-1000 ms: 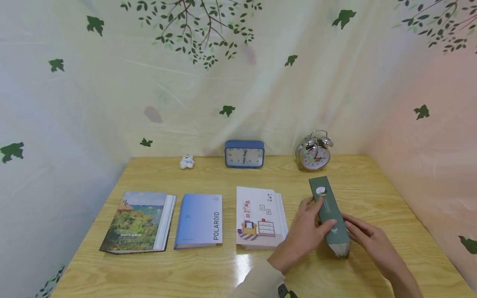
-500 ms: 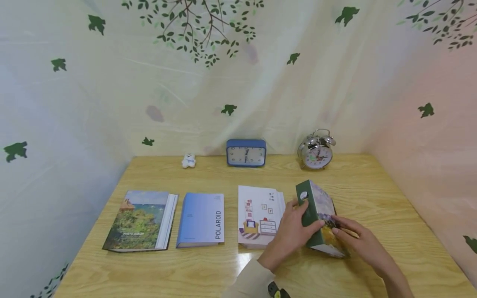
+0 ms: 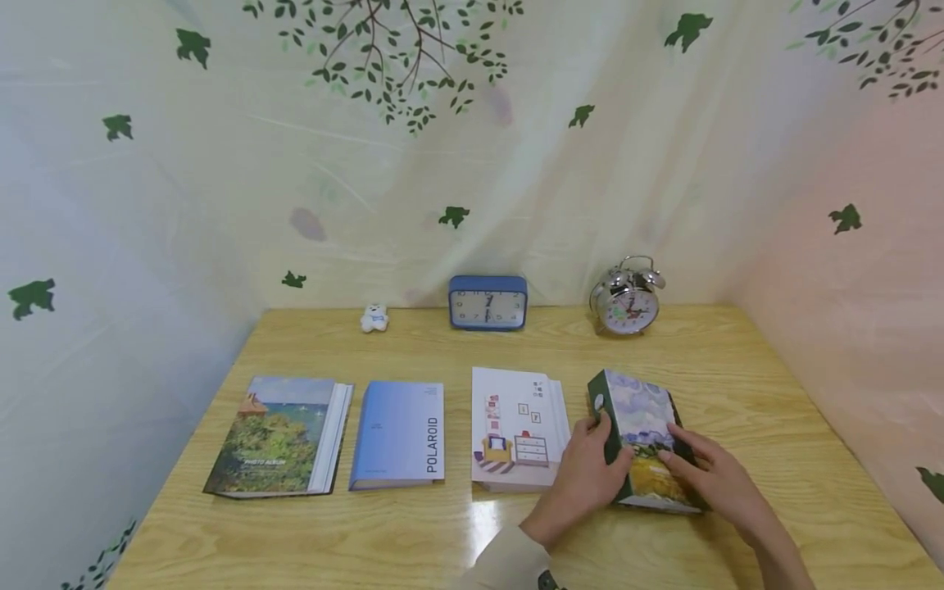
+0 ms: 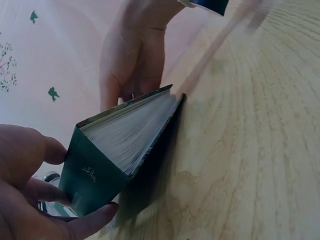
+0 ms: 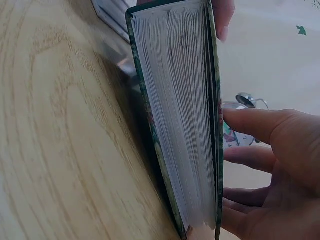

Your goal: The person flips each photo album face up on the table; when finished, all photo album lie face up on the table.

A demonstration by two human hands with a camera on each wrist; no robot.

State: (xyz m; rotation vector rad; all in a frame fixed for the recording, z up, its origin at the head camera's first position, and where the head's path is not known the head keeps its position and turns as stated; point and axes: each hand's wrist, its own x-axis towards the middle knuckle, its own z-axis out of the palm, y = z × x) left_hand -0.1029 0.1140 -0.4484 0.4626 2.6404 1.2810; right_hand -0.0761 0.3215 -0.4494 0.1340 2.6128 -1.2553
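Observation:
A thick photo album (image 3: 645, 438) with a painted landscape cover and a dark green spine (image 4: 90, 172) lies front cover up at the right of the table. My left hand (image 3: 590, 467) grips its spine side, the thumb near the front cover's edge and other fingers along the spine. From the right, my right hand (image 3: 719, 479) rests fingertips on the front cover; in the right wrist view its fingers (image 5: 255, 120) reach the cover nearly straight. The white page block (image 5: 175, 100) shows between the covers. Seen from the left wrist, the album sits tilted close over the wood.
Left of it lie a white illustrated album (image 3: 509, 418), a blue POLAROID album (image 3: 398, 434) and a landscape photo album (image 3: 273, 442) in a row. Along the back stand a small white bear figure (image 3: 374, 318), a blue clock (image 3: 487, 303) and a silver twin-bell alarm clock (image 3: 627, 299).
The album has turned from its green spine facing up to its painted cover facing up. My left hand has shifted left and down with the spine; my right fingers have come onto the cover.

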